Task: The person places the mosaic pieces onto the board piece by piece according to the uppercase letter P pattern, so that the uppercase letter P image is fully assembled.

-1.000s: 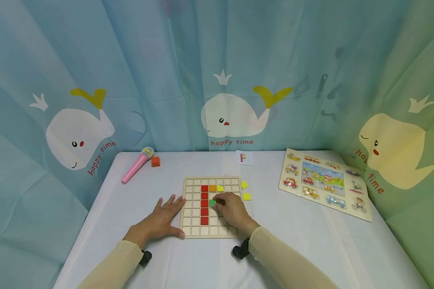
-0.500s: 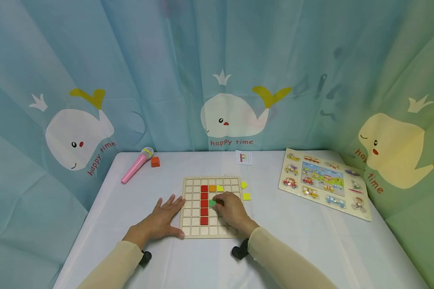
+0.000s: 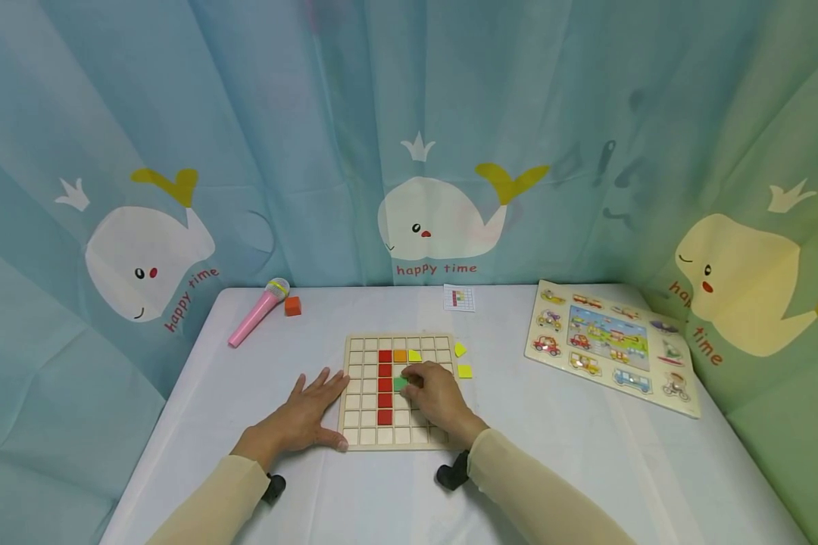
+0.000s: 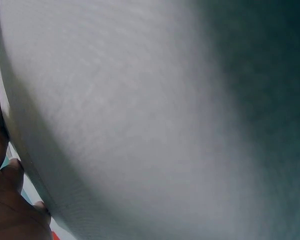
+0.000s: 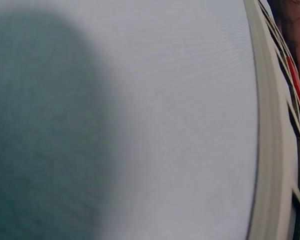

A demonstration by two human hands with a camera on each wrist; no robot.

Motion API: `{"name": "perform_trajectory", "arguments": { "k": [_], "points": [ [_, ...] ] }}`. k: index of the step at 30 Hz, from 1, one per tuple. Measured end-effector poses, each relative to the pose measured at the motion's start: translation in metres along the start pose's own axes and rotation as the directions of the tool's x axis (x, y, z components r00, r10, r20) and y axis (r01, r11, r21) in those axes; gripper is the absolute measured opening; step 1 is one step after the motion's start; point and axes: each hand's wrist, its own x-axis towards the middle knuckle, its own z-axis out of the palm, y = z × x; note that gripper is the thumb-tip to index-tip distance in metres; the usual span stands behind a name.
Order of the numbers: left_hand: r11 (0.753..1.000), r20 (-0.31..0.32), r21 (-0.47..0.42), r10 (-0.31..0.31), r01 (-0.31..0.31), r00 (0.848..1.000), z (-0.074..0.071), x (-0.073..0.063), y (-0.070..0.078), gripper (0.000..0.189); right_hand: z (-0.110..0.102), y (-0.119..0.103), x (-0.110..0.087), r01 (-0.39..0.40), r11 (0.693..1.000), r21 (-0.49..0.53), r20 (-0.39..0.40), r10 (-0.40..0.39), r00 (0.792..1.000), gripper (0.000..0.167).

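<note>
A square wooden grid board [image 3: 376, 450] lies on the white-covered table. Its cells hold a column of several red tiles [image 3: 385, 384], an orange tile [image 3: 400, 355] and a yellow tile [image 3: 415, 355] with a slanted side. My right hand [image 3: 441, 395] bends over the board, its thumb and index finger pinching a green tile [image 3: 400, 384] just right of the red column. Part of the green tile is hidden by the fingertips. Flat on the table, my left hand [image 3: 304, 415] has its spread fingers and thumb against the board's left edge [image 3: 344, 401].
Two yellow pieces, a pointed one [image 3: 460, 349] and a square one [image 3: 465, 372], lie right of the board. Behind are a small pattern card [image 3: 459, 298], an orange-red cube [image 3: 293, 306] and a pink toy microphone [image 3: 257, 312]. A vehicle puzzle board [image 3: 612, 348] lies at right.
</note>
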Motion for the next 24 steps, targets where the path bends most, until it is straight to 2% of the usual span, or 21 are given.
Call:
{"name": "perform_trajectory", "arguments": {
  "k": [5,15,24],
  "points": [
    [1.000,-0.004,-0.001,0.003,-0.003,1.000,-0.001,-0.001,0.002,0.122,-0.003,0.000,0.001,-0.030,0.999,0.045,0.002,0.030,1.000,0.023],
    [1.000,-0.012,0.023,-0.004,0.004,1.000,-0.002,-0.004,0.005,0.122,-0.012,0.003,0.002,-0.023,0.991,0.133,-0.011,0.025,1.000,0.025],
    [1.000,-0.010,0.006,-0.004,0.004,1.000,-0.003,-0.005,0.006,0.121,-0.027,0.012,0.004,-0.014,0.993,0.118,-0.052,0.020,0.998,0.028]
  ]
}}
